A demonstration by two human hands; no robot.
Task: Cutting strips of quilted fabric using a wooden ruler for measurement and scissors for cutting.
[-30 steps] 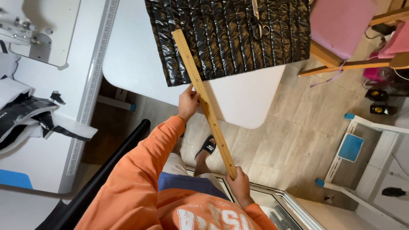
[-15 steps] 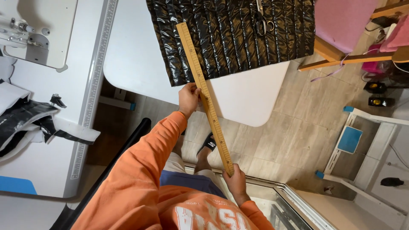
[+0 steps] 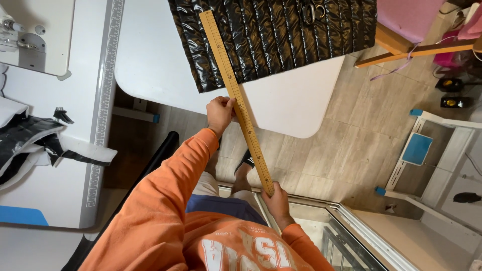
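In the head camera's view, a long, flat wooden ruler [image 3: 237, 100] with printed markings runs on a slant from the upper middle of the picture down towards the person's body. Its far end lies across the left part of a glossy black quilted fabric panel [image 3: 281, 35], which is spread on a white table with a rounded corner [image 3: 165, 70]; the ruler then passes over the table's near edge and hangs above the pale wood-look floor [image 3: 346, 140].

The left hand [image 3: 220, 113], in an orange sweatshirt sleeve [image 3: 170, 195], has its fingers curled shut around the ruler's left edge just past the table edge. The right hand [image 3: 276, 203] is closed on the ruler's near end, close to the chest.

A pair of scissors [image 3: 312, 11] rests on the fabric near the top of the picture. To the left stands a white work surface [image 3: 55, 165] with a grey measuring strip [image 3: 103, 100] along its edge, a white sewing machine base [image 3: 37, 37], and loose black and white cloth pieces [image 3: 30, 145]. To the upper right is a wooden chair with a pink seat [image 3: 406, 20], and further right a white shelf frame [image 3: 442, 150] holding a blue square [image 3: 416, 149].
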